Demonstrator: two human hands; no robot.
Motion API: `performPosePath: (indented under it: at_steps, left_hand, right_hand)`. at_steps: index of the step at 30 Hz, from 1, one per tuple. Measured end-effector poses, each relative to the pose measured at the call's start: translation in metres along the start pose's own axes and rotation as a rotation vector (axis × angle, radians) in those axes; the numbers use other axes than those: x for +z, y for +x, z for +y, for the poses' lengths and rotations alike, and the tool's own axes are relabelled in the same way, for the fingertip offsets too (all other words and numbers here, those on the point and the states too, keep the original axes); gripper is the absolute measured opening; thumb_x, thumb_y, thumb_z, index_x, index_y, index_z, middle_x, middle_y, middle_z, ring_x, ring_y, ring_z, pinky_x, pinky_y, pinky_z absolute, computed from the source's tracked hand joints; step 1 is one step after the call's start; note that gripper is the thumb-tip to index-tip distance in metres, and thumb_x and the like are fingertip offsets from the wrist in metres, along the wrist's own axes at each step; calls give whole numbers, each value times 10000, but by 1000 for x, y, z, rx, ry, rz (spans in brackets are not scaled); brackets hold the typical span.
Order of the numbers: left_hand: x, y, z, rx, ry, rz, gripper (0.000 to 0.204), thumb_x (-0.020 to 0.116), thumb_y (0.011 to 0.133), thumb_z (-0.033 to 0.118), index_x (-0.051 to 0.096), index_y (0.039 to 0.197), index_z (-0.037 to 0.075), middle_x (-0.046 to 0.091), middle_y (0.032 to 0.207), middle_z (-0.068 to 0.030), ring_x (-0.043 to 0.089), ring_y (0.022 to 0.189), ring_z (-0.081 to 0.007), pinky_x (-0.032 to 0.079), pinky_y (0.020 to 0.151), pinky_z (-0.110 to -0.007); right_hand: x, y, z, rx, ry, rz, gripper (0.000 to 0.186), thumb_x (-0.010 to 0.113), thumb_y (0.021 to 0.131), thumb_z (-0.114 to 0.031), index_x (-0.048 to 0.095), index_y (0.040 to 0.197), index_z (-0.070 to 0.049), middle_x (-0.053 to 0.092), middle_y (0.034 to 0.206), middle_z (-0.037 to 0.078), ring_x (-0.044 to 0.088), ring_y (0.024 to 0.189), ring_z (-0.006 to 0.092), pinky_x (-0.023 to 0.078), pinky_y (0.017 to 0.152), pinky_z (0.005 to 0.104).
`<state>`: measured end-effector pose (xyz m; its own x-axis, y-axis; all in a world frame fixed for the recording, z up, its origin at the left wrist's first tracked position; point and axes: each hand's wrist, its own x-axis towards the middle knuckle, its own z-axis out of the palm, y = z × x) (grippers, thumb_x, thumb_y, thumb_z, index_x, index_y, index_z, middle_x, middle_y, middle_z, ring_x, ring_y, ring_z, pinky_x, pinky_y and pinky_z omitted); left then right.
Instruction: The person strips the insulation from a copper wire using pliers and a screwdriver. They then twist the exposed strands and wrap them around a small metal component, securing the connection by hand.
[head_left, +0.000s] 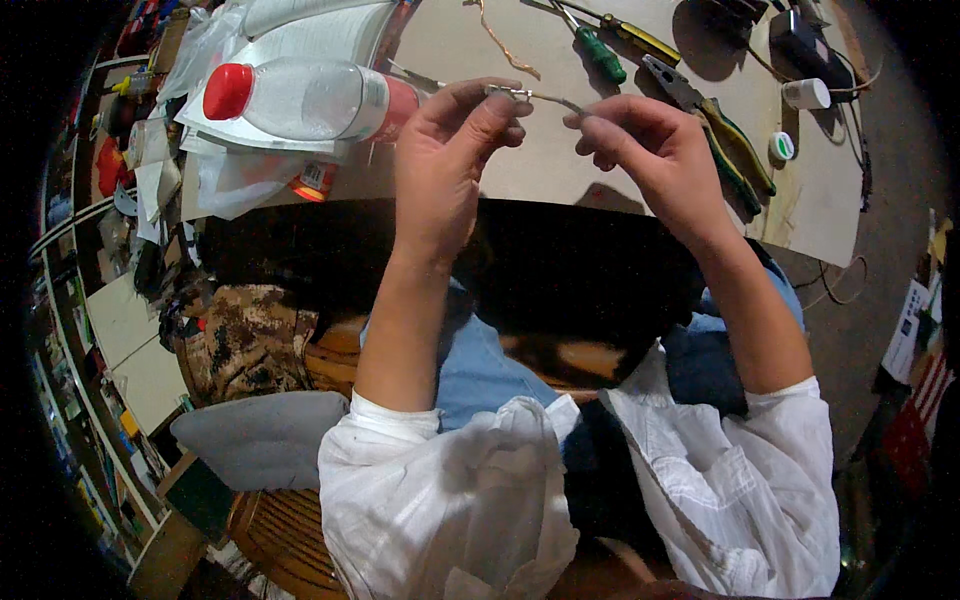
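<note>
Over the near edge of the table, both my hands are closed around one thin piece. My left hand (450, 140) pinches a small shiny metal fitting (518, 93) between thumb and forefinger. From that fitting a thin dark wire (552, 98) runs to my right hand (650, 140), whose thumb and fingertips grip its other end. How the wire and fitting join is too small to make out. A bent copper-coloured strand (500, 45) lies on the table just beyond. Right of my right hand are pliers (735, 150) with green and yellow handles.
A clear bottle (300, 98) with a red cap lies on papers (320, 40) at left. Beyond my hands are a green-handled screwdriver (598, 55) and a yellow-and-black one (640, 38). At right sit a black adapter (803, 48), a white container (806, 94) and a small round lid (782, 147).
</note>
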<state>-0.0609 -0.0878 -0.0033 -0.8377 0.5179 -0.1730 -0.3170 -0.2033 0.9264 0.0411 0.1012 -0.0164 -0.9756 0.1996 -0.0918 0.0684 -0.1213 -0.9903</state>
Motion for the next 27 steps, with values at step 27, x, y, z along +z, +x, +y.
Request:
performPosePath:
  at_steps: [27]
  left_hand:
    - [16,-7,0,-288,-179,-177,301,680,980,150,663,1222,-27,710,952,-67,683,757,-95,580,726,-253]
  right_hand:
    - [-12,-6,-15,109,116,-178,225,755,938,-267,746,957,-43,685,824,-24,574,743,33,447,657,213]
